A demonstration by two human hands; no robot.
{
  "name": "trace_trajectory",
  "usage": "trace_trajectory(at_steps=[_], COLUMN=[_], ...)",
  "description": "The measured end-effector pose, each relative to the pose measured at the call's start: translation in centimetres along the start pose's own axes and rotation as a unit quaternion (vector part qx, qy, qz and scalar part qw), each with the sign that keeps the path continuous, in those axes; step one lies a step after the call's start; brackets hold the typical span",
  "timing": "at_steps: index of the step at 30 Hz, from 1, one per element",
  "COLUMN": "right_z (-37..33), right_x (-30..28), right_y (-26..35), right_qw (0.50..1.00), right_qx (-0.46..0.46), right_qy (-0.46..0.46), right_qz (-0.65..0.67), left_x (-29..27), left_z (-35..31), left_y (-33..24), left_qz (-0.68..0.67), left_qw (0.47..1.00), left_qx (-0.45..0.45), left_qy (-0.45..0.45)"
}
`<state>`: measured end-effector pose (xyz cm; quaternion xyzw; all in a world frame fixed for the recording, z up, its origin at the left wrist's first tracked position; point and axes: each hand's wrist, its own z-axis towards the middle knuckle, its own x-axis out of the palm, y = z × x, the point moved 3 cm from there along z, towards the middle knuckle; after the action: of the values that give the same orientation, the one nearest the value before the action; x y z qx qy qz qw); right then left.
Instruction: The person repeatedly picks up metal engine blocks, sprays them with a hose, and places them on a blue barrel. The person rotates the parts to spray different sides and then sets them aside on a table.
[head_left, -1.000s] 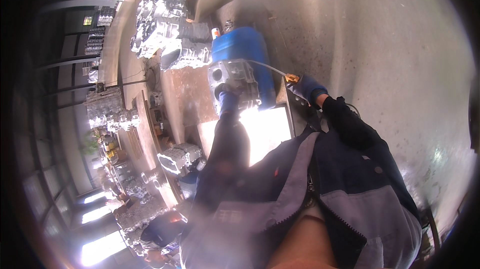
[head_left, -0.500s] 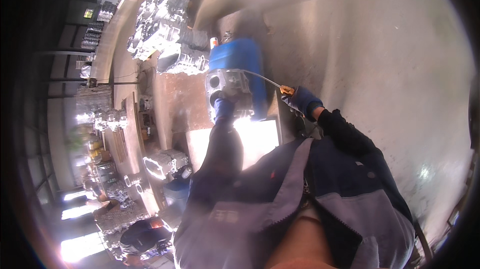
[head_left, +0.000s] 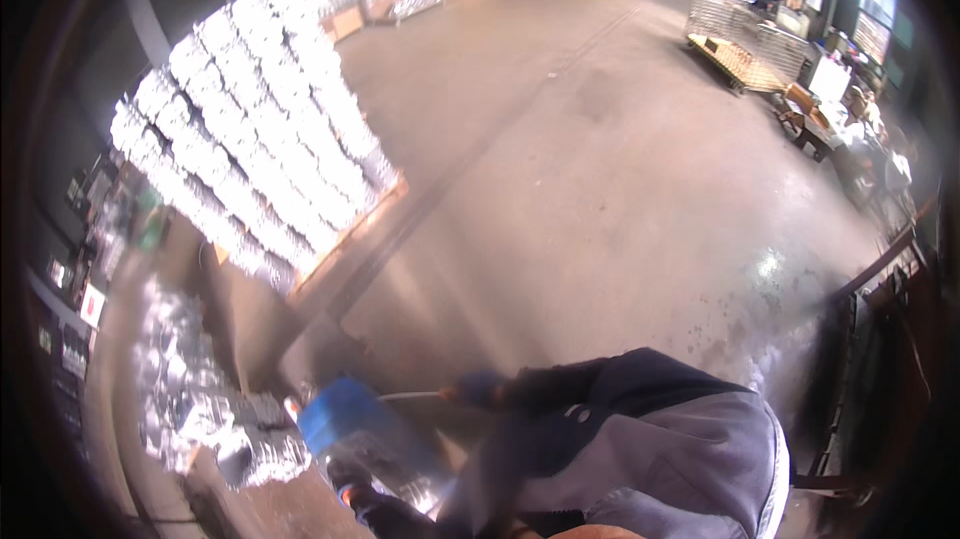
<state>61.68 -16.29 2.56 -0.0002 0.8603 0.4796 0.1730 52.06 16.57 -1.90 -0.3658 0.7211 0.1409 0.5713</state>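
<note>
At the lower edge, my right hand [head_left: 482, 390], in a dark blue glove, is closed around an orange-handled tool [head_left: 447, 394]. Its long thin pale rod [head_left: 408, 396] reaches left toward a blue plastic drum [head_left: 343, 411]. A grey metal housing [head_left: 395, 474] lies against the drum's near side, blurred and partly hidden by my left arm. My left hand [head_left: 348, 479], gloved too, rests at the left side of this housing; motion blur smears its fingers. The tip of the rod is hard to make out.
Left of the drum, shiny metal castings [head_left: 215, 424] are heaped. Beyond them a tall stack of bright castings [head_left: 260, 119] stands on a wooden pallet [head_left: 350, 239]. A wire-sided cart [head_left: 745, 44] is far right. Concrete floor [head_left: 600, 189] stretches ahead; a dark metal frame [head_left: 840, 369] stands at right.
My view has swung up and to the right, so the hands, drum and housing now sit low in the picture. The orange-handled tool stays in my right hand.
</note>
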Motion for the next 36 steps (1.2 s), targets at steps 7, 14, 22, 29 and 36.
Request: trace_trajectory(at_steps=[7,14,22,29,36], right_z=[1.4,1.9,2.0,-3.3,-9.6], right_x=[-1.2,-2.1,-1.3,-2.5,-4.4], right_y=[0.3,-0.6,-2.0,-1.5,1.3], right_qw=[0.992,0.986,0.96,0.96,0.994], right_qx=[-0.109,-0.142,-0.233,-0.251,0.052], right_qy=[-0.032,-0.051,-0.072,-0.097,-0.017], right_qz=[-0.053,-0.073,-0.135,-0.079,0.098], left_x=[-0.1,0.2,-1.5,-5.2,-0.4], left_z=[3.1,4.7,0.3,-3.3,-2.8], left_y=[1.7,6.1,14.2,-3.4,-8.1], left_qz=[0.094,0.183,0.353,0.416,0.49], left_qw=[0.995,0.981,0.905,0.851,0.844], left_qx=[-0.003,-0.002,0.143,0.32,0.216], left_qy=[0.024,0.064,0.192,-0.03,0.017])
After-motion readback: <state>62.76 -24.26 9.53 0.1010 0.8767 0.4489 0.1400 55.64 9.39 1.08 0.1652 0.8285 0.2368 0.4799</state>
